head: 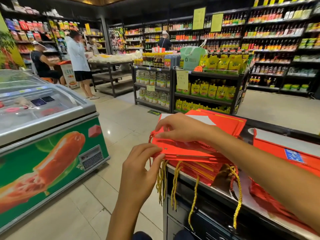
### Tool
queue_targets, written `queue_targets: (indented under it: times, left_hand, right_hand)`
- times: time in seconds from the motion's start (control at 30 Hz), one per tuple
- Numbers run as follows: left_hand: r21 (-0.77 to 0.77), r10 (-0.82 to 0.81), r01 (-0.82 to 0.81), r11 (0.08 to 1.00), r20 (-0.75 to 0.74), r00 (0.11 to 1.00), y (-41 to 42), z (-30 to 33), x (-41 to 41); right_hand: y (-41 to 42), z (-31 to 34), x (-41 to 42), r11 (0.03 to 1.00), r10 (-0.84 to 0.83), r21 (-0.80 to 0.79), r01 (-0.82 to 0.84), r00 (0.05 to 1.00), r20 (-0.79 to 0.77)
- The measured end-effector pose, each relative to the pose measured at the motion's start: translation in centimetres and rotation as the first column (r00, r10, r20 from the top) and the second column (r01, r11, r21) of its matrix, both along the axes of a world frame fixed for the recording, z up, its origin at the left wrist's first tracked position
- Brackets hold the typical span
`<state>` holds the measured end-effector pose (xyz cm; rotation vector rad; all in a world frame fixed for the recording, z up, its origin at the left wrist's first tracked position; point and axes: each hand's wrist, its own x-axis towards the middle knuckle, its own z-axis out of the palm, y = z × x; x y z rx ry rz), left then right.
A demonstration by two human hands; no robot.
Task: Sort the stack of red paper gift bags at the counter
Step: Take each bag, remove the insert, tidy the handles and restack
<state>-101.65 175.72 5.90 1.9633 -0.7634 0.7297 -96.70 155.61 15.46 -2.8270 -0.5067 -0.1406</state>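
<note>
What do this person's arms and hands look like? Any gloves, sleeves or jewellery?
Both are bare. The left hand and right hand wear no gloves, and no rings or watch show. Both forearms are uncovered as far as the picture reaches; no sleeve is visible.

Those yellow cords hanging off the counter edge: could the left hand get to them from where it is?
Probably yes. The left hand pinches the near corner of the stack of red bags, and the yellow cords dangle in the open just below it, with nothing between.
</note>
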Motion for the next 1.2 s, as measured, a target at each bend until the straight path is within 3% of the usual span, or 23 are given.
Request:
queue_targets:
  times: [0.17,0.37,0.47,0.57,0.73,0.97,1.2]
  left_hand:
    - [-0.04,-0.015,0.014,0.999,-0.021,1.0,0.2,-0.4,-0.2]
    - [-0.074,-0.02,0.019,0.997,-0.017,1.0,0.2,-1.2,-0.2]
    - [-0.081,-0.019,0.019,0.997,0.0,1.0,0.2,-1.2,-0.1]
    - [-0.063,-0.009,0.009,0.998,-0.001,1.0,0.1,-1.1,-0.1]
    - [-0.023,0.0,0.0,1.0,0.004,1.0,0.2,-0.7,-0.3]
    - [0.022,0.003,-0.003,1.0,0.023,1.0,0.1,-0.5,-0.4]
    - [-0.004,0.025,-0.025,1.0,-0.003,1.0,-0.2,-0.2,-0.4]
  right_hand:
    - [-0.5,-0.2,0.5,0.999,0.038,-0.039,-0.037,0.999,0.007]
    - [-7.3,1.9,-3.1,0.983,-0.095,-0.173,0.064,0.98,-0.176]
    - [-8.2,2.5,-3.9,0.967,-0.119,-0.239,0.084,0.983,-0.137]
    - [-6.1,2.5,-3.2,0.989,-0.07,-0.133,0.063,0.996,-0.051]
    - [-1.8,0.6,-1.6,0.996,0.029,-0.084,-0.038,0.995,-0.099]
    - [-2.1,0.3,-2.6,0.976,0.177,0.129,-0.175,0.984,0.001]
    - [-1.4,1.9,-4.0,0.941,0.313,-0.146,-0.305,0.949,0.029]
